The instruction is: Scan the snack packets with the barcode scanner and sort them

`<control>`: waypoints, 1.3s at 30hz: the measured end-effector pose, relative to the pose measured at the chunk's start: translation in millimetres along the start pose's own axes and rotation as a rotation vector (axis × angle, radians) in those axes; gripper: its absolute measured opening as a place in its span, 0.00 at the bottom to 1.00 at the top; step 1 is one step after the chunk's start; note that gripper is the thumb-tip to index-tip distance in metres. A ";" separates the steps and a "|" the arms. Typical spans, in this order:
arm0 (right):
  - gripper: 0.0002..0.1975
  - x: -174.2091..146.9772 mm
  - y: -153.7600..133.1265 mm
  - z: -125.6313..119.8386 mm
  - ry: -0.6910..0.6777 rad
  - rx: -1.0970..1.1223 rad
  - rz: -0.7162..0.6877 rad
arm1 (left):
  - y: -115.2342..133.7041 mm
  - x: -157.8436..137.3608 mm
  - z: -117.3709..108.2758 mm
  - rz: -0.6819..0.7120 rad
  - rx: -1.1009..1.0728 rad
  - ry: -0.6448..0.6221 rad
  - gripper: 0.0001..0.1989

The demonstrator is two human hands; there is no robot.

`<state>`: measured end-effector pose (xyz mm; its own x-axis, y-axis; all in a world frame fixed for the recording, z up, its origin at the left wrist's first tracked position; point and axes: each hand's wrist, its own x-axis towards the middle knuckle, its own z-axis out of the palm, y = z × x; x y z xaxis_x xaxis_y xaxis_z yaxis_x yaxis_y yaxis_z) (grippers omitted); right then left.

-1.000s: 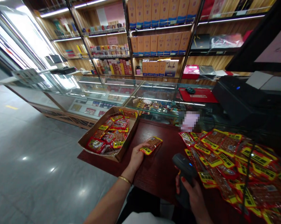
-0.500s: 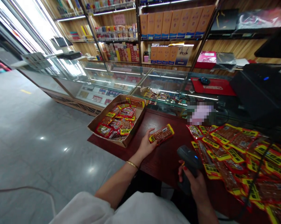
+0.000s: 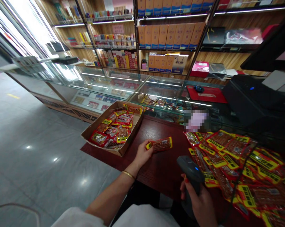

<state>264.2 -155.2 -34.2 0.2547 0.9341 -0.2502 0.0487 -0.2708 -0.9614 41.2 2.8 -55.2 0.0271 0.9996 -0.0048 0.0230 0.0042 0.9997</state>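
My left hand point(image 3: 143, 152) pinches one end of a snack packet point(image 3: 161, 144) with yellow ends and a clear middle showing brown sticks. The packet is tilted over the dark red wooden table point(image 3: 154, 126). In my right hand point(image 3: 195, 195) is a dark handheld barcode scanner point(image 3: 191, 170) with a blue light on top, its head toward the packet. To the left of my left hand stands an open cardboard box point(image 3: 124, 148) with several similar packets in it. A large pile of these packets point(image 3: 227, 145) covers the table's right side, beside the scanner.
Behind the table runs a glass display counter point(image 3: 123, 78) with goods inside. A red mouse pad point(image 3: 210, 96) with a mouse point(image 3: 199, 88) lies on it, near a dark machine point(image 3: 246, 94). A cable point(image 3: 239, 170) hangs across the packet pile. Stocked shelves point(image 3: 166, 47) line the wall.
The packet has been tipped up by my left hand, which now grips its end with curled fingers. My right hand still holds the scanner. The whole view has shifted slightly.
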 end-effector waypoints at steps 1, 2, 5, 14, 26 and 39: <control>0.27 -0.7 0.4 -0.6 -0.015 0.009 0.009 | -0.1 0.1 0.0 0.008 0.005 0.004 0.12; 0.27 -1.2 0.4 -0.8 -0.023 0.020 0.013 | -0.5 0.2 -0.1 0.015 0.004 0.007 0.11; 0.27 -0.9 -0.1 0.6 -0.010 0.014 -0.001 | -1.6 0.4 -0.3 0.019 -0.018 0.008 0.12; 0.29 18.4 19.5 11.3 -0.043 0.393 -0.003 | 19.5 9.6 14.0 -0.146 -0.275 0.068 0.19; 0.27 21.2 45.1 4.8 0.101 0.661 -0.040 | 80.5 59.9 238.5 -0.266 -0.245 -0.541 0.16; 0.24 16.9 42.1 -8.6 -0.022 0.550 0.096 | 135.7 57.9 -57.0 0.364 0.712 -0.031 0.19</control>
<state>278.9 -152.7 -77.9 0.2126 0.9175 -0.3360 -0.4860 -0.1990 -0.8510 -11.0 62.8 81.5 0.1830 0.9336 0.3081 0.6399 -0.3510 0.6836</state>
